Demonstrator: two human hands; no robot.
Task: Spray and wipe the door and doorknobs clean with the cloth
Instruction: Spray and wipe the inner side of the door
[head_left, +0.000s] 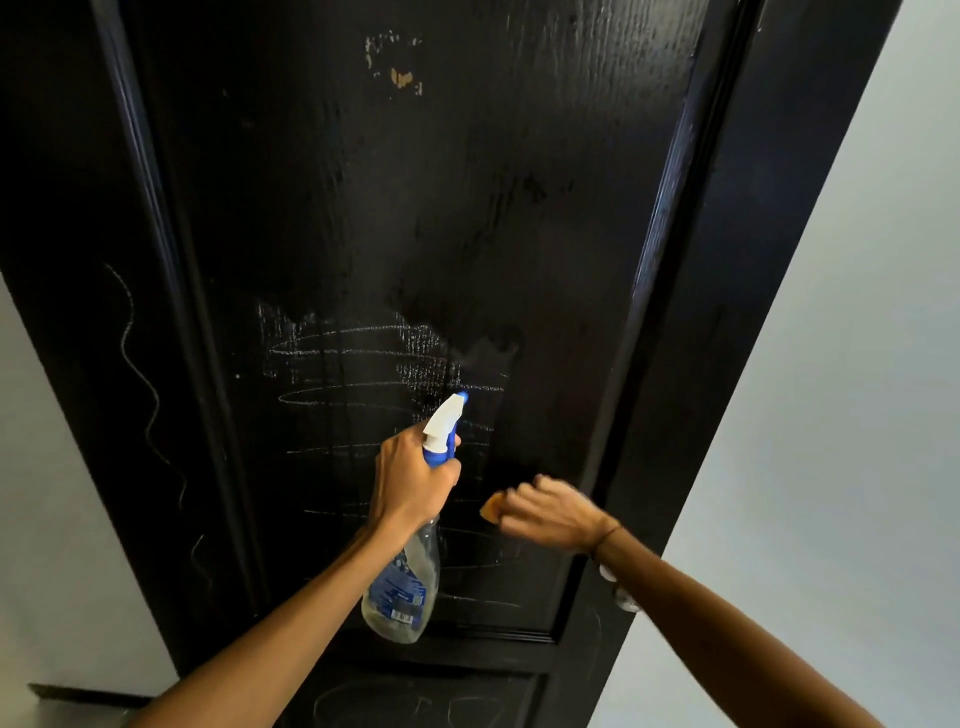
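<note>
A black panelled door (415, 208) fills the view, with white chalk scribbles (353, 374) across its lower middle and a wet sheen higher up. My left hand (410, 478) grips the neck of a clear spray bottle (402, 587) with a white and blue trigger head, its nozzle aimed at the door; a faint mist hangs beyond the nozzle. My right hand (550, 514) holds an orange cloth (492, 506) close to the door, to the right of the bottle. A silver doorknob (621, 597) shows partly behind my right forearm.
Pale walls (831, 364) flank the door on both sides. A wavy chalk line (140, 384) runs down the door's left stile. Chipped paint (402, 78) marks the upper panel. More chalk scribbles sit on the bottom panel (415, 701).
</note>
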